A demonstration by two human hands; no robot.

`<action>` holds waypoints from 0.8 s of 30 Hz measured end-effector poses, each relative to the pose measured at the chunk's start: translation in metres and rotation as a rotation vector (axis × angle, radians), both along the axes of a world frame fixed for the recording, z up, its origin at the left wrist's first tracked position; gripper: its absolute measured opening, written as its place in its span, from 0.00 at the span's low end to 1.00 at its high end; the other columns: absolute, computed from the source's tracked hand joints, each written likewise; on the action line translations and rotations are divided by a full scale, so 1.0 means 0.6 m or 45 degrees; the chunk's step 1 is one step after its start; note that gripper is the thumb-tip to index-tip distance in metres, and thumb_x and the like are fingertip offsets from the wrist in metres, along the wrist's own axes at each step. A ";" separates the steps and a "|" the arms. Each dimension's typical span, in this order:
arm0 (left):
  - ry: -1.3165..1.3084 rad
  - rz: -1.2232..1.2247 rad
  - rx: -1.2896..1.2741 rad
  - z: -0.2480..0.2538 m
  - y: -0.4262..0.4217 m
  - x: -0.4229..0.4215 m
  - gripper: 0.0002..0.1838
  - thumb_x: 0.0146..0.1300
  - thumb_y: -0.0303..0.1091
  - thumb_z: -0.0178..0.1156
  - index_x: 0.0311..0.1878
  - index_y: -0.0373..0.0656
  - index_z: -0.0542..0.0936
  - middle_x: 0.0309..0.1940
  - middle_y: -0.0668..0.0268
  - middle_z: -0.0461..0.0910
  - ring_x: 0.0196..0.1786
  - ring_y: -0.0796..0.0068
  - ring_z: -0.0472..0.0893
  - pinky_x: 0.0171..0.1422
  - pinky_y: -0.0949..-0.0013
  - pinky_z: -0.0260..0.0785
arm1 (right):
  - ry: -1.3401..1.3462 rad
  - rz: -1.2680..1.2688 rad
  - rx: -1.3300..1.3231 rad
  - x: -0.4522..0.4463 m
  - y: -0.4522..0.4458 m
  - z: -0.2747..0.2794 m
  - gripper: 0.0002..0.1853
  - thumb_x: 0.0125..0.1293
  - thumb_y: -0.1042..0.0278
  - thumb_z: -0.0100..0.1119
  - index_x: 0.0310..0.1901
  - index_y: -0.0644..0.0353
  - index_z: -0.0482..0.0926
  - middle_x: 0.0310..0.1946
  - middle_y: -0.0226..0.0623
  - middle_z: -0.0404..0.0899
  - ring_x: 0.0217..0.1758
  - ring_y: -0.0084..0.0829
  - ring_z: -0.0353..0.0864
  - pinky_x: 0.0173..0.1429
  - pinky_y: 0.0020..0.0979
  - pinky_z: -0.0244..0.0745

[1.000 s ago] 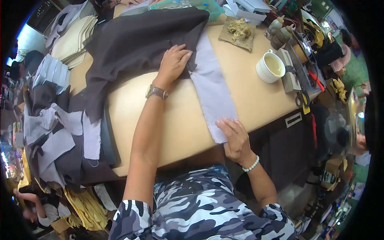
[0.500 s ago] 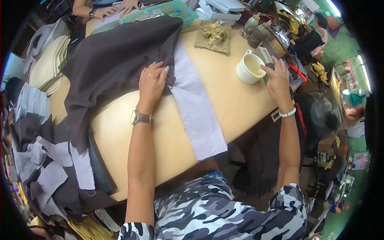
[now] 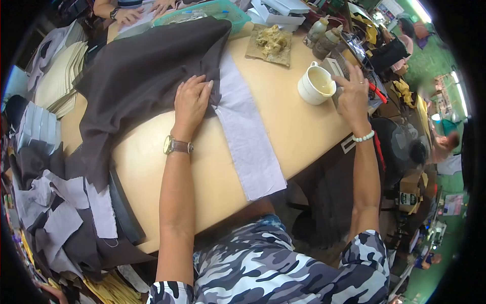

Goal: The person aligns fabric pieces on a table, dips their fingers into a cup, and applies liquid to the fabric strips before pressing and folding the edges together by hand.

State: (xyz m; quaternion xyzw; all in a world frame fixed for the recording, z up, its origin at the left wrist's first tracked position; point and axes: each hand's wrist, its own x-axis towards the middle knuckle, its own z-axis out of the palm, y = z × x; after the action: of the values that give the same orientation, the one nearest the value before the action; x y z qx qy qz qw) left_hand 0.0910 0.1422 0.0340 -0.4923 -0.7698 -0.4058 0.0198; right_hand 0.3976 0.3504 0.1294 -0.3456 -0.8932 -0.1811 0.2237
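Note:
A piece of dark brown fabric (image 3: 147, 66) is spread across the table, with a pale lilac-grey strip (image 3: 248, 137) along its right side reaching the table's front edge. My left hand (image 3: 192, 99) lies on the dark fabric close to that strip, its fingers stretched out. At the right, a white cup (image 3: 313, 91) holds a pale, creamy substance. My right hand (image 3: 353, 99) is beside the cup, fingers apart, one fingertip close to the rim; whether it touches is not clear. Nothing shows in this hand.
A board (image 3: 268, 46) with yellowish lumps, two bottles (image 3: 317, 31) and a teal basket (image 3: 235, 15) stand at the back. Another person's hands (image 3: 129, 15) rest at the far left. Stacked pieces (image 3: 61, 78) and fabric scraps (image 3: 63, 223) lie along the left side.
My right hand has lifted slightly up and away from the body beside the cup. My left hand stays on the fabric. The view has shifted a little.

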 end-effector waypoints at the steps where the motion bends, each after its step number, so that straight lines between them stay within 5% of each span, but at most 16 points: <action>1: 0.001 0.001 -0.007 0.000 -0.001 0.000 0.17 0.68 0.44 0.53 0.42 0.39 0.84 0.55 0.61 0.79 0.65 0.60 0.71 0.71 0.55 0.54 | -0.008 0.007 0.011 0.005 -0.003 0.000 0.15 0.57 0.77 0.50 0.41 0.53 0.85 0.62 0.43 0.68 0.70 0.49 0.59 0.70 0.59 0.51; 10: 0.028 0.001 0.041 -0.009 0.004 -0.004 0.19 0.68 0.46 0.52 0.41 0.40 0.84 0.53 0.60 0.80 0.62 0.59 0.73 0.69 0.55 0.56 | -0.121 0.058 0.000 -0.001 -0.061 0.003 0.10 0.57 0.77 0.51 0.33 0.57 0.84 0.59 0.44 0.71 0.68 0.47 0.63 0.70 0.54 0.52; 13: 0.001 -0.036 -0.001 0.006 -0.001 0.000 0.21 0.67 0.49 0.53 0.42 0.40 0.84 0.54 0.57 0.79 0.63 0.56 0.72 0.70 0.54 0.55 | -0.065 0.423 -0.313 -0.044 -0.089 0.027 0.11 0.54 0.79 0.50 0.33 0.60 0.83 0.56 0.45 0.73 0.64 0.48 0.67 0.68 0.48 0.56; 18: -0.114 -0.070 -0.081 0.020 -0.012 0.000 0.26 0.54 0.55 0.64 0.43 0.39 0.85 0.57 0.55 0.77 0.67 0.58 0.69 0.70 0.61 0.57 | 0.319 1.007 -0.981 -0.163 -0.210 -0.008 0.24 0.47 0.87 0.41 0.47 0.63 0.79 0.49 0.48 0.76 0.54 0.46 0.75 0.59 0.36 0.71; 24: -0.061 -0.107 -0.020 0.015 -0.009 -0.004 0.22 0.51 0.50 0.68 0.41 0.42 0.86 0.54 0.56 0.79 0.62 0.57 0.73 0.66 0.61 0.64 | 0.498 0.967 -1.392 -0.218 -0.227 -0.095 0.25 0.50 0.88 0.38 0.50 0.66 0.77 0.43 0.47 0.76 0.46 0.43 0.77 0.58 0.34 0.71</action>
State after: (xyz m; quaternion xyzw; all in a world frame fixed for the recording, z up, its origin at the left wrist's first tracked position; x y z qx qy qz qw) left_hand 0.0885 0.1367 0.0432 -0.5145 -0.7518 -0.4119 -0.0194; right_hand 0.2666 0.2140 0.0725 -0.0983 -0.8587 0.4512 0.2222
